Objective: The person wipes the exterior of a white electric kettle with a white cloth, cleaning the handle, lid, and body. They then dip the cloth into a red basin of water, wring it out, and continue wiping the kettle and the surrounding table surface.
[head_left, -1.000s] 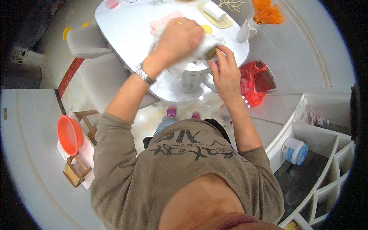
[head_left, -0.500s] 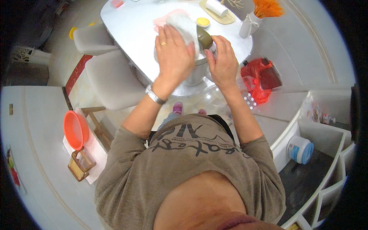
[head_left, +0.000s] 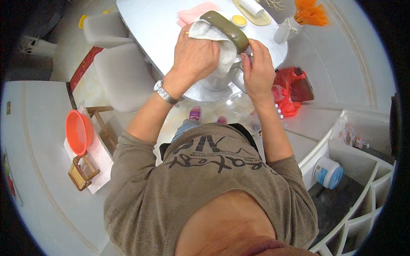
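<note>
My left hand (head_left: pixel 194 56), wearing a ring and a wristwatch, is closed on a grey-white cloth (head_left: pixel 227 54). The cloth lies against the near side of a glossy olive-green, long rounded object (head_left: pixel 225 30). Around that object's right end are the thumb and fingers of my right hand (head_left: pixel 259 70); the exact grip is partly hidden. Below both hands stands a silvery metal vessel (head_left: pixel 217 80) at the near edge of the white table (head_left: pixel 158 32). Whether the olive object is joined to this vessel, I cannot tell.
A folded pink cloth (head_left: pixel 194 13), a round yellow-topped tin (head_left: pixel 238 20) and a vase (head_left: pixel 284 30) with orange plumes are on the table. Grey chairs (head_left: pixel 121 74) stand to the left. A red plastic bag (head_left: pixel 288 96) hangs low at the right.
My left hand has closed from flat on the cloth and drawn the cloth nearer. More of the olive object now shows, tilted up to the left. My right hand stays at its right end.
</note>
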A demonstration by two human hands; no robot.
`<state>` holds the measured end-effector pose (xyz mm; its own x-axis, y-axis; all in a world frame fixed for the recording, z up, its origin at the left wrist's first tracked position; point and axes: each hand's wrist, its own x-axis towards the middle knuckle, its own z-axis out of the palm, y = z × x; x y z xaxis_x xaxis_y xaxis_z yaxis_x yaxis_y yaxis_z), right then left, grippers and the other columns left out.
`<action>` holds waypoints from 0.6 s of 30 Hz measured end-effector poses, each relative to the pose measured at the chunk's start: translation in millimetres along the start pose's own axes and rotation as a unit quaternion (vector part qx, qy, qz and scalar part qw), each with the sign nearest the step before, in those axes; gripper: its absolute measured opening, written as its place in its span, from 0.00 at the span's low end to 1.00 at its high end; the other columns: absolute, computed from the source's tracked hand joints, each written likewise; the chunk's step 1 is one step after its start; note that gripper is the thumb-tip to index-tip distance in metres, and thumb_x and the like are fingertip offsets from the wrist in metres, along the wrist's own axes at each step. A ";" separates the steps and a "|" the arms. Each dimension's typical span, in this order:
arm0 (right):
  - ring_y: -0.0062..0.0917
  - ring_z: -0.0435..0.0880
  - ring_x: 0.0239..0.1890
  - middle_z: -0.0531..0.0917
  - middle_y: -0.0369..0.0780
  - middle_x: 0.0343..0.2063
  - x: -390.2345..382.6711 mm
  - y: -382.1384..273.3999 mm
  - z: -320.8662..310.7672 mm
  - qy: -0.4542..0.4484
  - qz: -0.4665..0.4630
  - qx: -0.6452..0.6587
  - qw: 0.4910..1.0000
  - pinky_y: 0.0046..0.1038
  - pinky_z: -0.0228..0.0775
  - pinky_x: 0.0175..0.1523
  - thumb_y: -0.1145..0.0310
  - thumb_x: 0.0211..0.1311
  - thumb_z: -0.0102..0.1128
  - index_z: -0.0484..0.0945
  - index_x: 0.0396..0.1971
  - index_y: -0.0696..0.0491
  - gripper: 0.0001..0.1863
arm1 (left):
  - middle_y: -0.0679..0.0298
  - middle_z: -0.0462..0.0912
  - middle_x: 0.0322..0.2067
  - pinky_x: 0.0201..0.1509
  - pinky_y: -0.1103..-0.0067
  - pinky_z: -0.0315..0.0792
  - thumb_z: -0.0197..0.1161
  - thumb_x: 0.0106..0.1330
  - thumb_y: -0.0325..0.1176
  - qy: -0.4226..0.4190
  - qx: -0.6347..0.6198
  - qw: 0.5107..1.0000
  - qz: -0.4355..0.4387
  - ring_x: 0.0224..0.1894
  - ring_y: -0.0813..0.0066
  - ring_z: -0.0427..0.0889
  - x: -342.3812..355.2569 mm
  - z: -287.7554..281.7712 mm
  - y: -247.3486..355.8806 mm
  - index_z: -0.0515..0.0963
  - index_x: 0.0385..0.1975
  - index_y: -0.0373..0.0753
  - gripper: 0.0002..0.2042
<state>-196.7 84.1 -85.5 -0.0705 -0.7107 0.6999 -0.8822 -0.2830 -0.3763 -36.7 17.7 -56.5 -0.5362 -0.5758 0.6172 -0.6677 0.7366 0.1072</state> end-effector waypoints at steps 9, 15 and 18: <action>0.36 0.76 0.42 0.76 0.43 0.42 0.8 6.6 3.8 0.021 0.020 0.045 0.999 0.33 0.69 0.46 0.73 0.55 0.54 0.72 0.43 0.56 0.14 | 0.52 0.75 0.44 0.61 0.62 0.55 0.51 0.57 0.33 -0.077 -0.011 0.997 -0.029 0.53 0.55 0.68 -13.8 -1.6 47.7 0.75 0.44 0.37 0.15; 0.35 0.77 0.42 0.77 0.42 0.41 3.0 1.3 3.7 0.013 0.023 0.039 0.999 0.32 0.69 0.46 0.74 0.54 0.54 0.74 0.43 0.56 0.14 | 0.53 0.72 0.51 0.65 0.63 0.51 0.53 0.56 0.31 -0.037 -0.032 0.997 -0.067 0.60 0.55 0.63 -47.6 -8.7 34.5 0.73 0.48 0.37 0.18; 0.34 0.77 0.42 0.77 0.42 0.41 1.2 1.5 2.6 0.010 0.028 0.038 0.999 0.31 0.69 0.46 0.75 0.54 0.54 0.75 0.43 0.56 0.14 | 0.50 0.74 0.46 0.63 0.63 0.55 0.52 0.56 0.30 0.013 -0.028 0.995 -0.093 0.56 0.52 0.67 -40.6 1.3 23.9 0.73 0.44 0.33 0.16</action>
<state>-196.8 81.1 -86.7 -0.1294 -0.7138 0.6883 -0.8385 -0.2918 -0.4602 -31.6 58.2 -80.0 -0.3928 -0.6951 0.6021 -0.7236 0.6377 0.2641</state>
